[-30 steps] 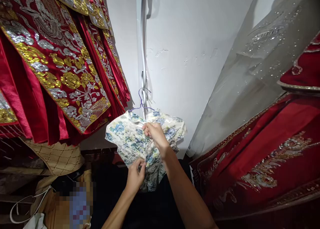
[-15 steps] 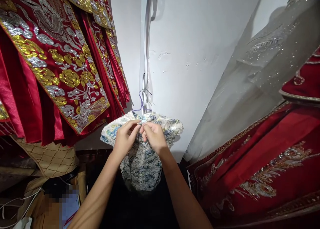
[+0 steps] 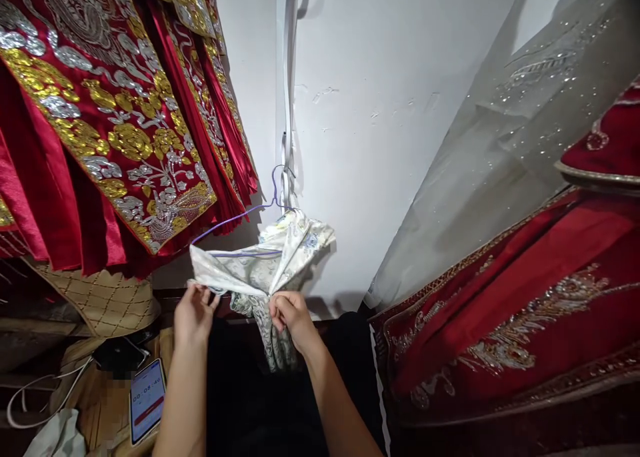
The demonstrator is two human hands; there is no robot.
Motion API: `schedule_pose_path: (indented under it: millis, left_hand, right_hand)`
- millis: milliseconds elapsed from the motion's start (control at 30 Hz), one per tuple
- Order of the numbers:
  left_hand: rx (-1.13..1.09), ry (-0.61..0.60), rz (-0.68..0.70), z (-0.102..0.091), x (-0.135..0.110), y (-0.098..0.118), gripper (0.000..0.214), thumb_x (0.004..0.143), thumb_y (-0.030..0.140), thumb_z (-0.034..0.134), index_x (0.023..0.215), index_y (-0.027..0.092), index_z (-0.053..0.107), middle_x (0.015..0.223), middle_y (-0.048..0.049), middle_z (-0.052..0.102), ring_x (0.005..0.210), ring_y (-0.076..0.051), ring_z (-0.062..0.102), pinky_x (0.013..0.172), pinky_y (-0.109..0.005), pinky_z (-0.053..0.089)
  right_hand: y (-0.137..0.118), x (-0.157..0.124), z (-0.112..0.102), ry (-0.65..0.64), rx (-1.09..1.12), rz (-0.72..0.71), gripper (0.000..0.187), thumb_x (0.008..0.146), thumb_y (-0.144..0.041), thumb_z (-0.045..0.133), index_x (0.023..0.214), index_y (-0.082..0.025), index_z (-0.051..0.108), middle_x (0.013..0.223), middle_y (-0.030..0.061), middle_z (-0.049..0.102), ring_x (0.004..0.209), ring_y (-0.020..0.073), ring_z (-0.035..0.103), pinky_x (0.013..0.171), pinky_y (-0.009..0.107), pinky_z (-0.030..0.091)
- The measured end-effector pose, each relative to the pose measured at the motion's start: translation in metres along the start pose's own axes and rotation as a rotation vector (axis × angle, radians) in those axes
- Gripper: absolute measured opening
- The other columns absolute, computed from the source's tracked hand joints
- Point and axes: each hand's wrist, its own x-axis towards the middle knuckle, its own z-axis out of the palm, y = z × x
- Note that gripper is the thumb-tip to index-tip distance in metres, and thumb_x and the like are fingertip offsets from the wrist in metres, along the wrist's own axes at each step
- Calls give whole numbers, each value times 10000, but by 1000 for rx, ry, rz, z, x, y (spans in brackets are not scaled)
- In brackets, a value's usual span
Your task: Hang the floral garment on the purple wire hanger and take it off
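Note:
A pale floral garment [image 3: 250, 270] hangs partly on a purple wire hanger [image 3: 227, 220], its front pulled open so the lining shows. On the left, the hanger's arm is bare of cloth up to the sloping end. My left hand [image 3: 194, 310] pinches the garment's edge just below that end. Lower in the middle, my right hand [image 3: 289, 316] is closed on the other front edge, drawing the cloth into a tight fold. The garment's right shoulder still drapes over the hanger and hides that arm. Its lower part dangles bunched between my hands.
Red embroidered garments [image 3: 135, 137] hang at the left, with a beige quilted piece [image 3: 105, 304] below. A sheer sparkling white fabric [image 3: 480, 150] and a red beaded garment [image 3: 500, 324] fill the right. A phone [image 3: 147, 400] lies on a wooden surface at lower left.
My hands were together at the garment's collar; now they are apart and lower. The front has opened, and the left shoulder has come off the hanger's upper arm.

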Motion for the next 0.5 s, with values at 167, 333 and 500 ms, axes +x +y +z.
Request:
schedule_pose_path:
  millis: [167, 333, 500]
  left_hand:
    - [308, -178, -176, 0, -25, -53, 317, 648, 421, 775, 764, 158, 642, 723, -20, 639, 705, -170, 599, 699, -292, 491]
    - [361, -476, 46, 43, -64, -40, 353, 817, 520, 649, 909, 179, 668, 915, -52, 676, 884, -206, 624, 810, -285, 494]
    - [394, -825, 108, 85, -118, -12, 233, 891, 423, 607, 904, 202, 680, 1086, -84, 682, 1112, -275, 604, 1014, -363, 437]
  right_hand:
    - [-11, -17, -23, -340, -180, 180, 291, 808, -241, 499, 557, -171, 627, 407, -20, 507, 360, 88, 403, 441, 231, 259]
    - [-17, -17, -48, -131, -291, 155, 391, 895, -497, 550, 758, -166, 707, 599, 20, 620, 517, 129, 485, 519, 253, 362]
    - [-14, -13, -48, 183, -275, -18, 495, 921, -638, 436, 933, -209, 683, 866, 59, 662, 853, 222, 597, 790, 318, 464]
